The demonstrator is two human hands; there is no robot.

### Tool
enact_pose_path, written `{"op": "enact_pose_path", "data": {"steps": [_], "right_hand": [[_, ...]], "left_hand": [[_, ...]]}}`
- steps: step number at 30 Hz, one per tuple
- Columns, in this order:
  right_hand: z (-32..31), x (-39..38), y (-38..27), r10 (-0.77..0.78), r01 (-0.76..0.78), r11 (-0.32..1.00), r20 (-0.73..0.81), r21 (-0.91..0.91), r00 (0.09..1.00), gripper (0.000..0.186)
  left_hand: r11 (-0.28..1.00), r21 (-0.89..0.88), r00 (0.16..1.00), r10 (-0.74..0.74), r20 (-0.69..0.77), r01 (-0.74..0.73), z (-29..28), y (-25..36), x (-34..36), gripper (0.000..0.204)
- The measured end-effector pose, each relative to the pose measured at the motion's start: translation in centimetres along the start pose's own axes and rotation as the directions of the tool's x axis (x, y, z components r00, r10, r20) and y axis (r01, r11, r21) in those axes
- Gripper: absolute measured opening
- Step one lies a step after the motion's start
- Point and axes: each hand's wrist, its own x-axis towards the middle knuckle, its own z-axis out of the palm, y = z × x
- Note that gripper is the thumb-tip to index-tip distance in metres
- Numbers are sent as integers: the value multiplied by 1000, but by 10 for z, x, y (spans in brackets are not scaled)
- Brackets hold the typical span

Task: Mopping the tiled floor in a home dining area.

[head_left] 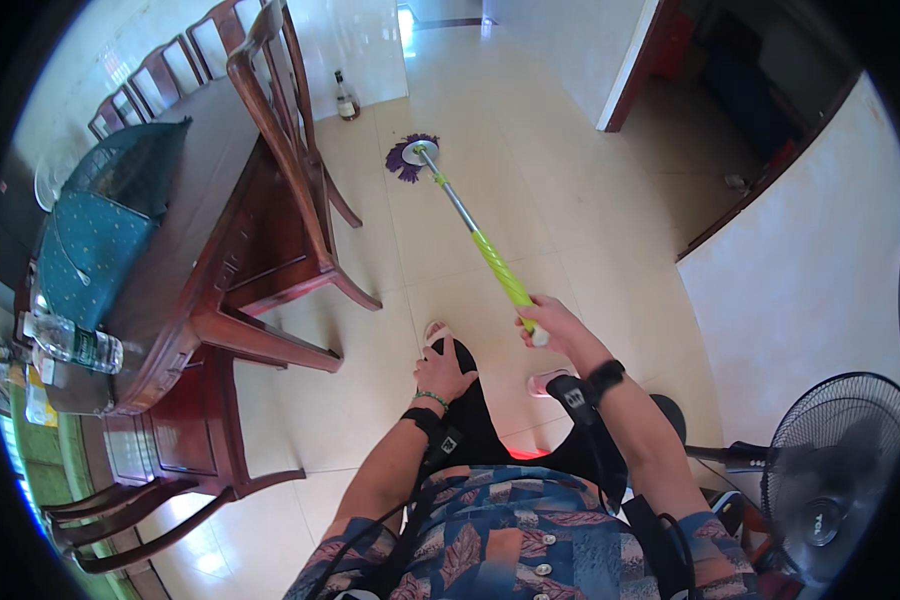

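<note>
My right hand (555,327) is wrapped round the green grip of a mop (497,266), close to the handle's end. The mop slants away to the far left, its metal pole leading to a round disc with a purple fringed mop head (410,172) on the tiled floor. My left hand (444,373) lies on my left thigh with its fingers spread, holding nothing. Both wrists carry dark straps, and a beaded bracelet (432,397) circles the left one.
A dark wooden table (205,150) with wooden chairs (290,150) stands at left, bearing a teal food cover (95,255) and a plastic bottle (80,345). A glass bottle (346,100) stands by the far wall. A black fan (835,460) is at near right, a doorway (710,150) at far right.
</note>
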Motion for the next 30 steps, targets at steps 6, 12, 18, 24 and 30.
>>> {"op": "enact_pose_path", "data": {"steps": [6,12,18,24,30], "right_hand": [[-19,-19,0,-6,3,997,-38,-72,999,37],[-121,-195,54,37,-35,999,-133,15,990,64],[-128,-405,156,245,-166,950,-301,264,921,78],[-92,-465,209,227,-118,934,-308,336,924,83],[-69,-342,149,284,-283,958,-210,36,935,90]], "left_hand": [[1000,11,1000,19,10,-19,4,-4,4,111],[999,5,999,38,-18,-38,5,-3,1,111],[999,-10,999,30,12,-30,-1,-4,-5,98],[999,1,999,37,4,-37,-5,0,-5,99],[999,-16,999,41,-12,-41,-3,1,-5,95]]}}
